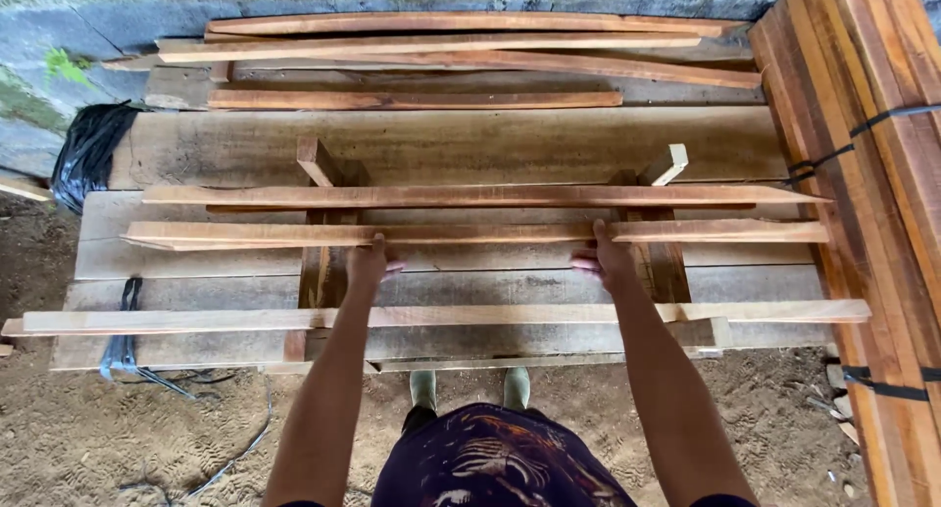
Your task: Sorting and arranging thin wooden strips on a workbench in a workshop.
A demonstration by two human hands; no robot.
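Observation:
Three long wooden slats lie side by side across a low wooden frame [319, 272]. My left hand [369, 263] grips the middle slat [490, 232] left of its centre. My right hand [604, 258] grips the same slat right of its centre. The far slat [470, 194] lies just beyond it. The near slat [441, 316] lies closer to me, under my forearms. Both arms reach forward over it.
Wide grey planks [451, 144] lie flat under the frame. More slats [431, 44] are heaped by the stone wall. A strapped stack of boards [872, 174] runs along the right. A black bag [88, 149] sits at left. Black straps [123, 345] lie on the sandy ground.

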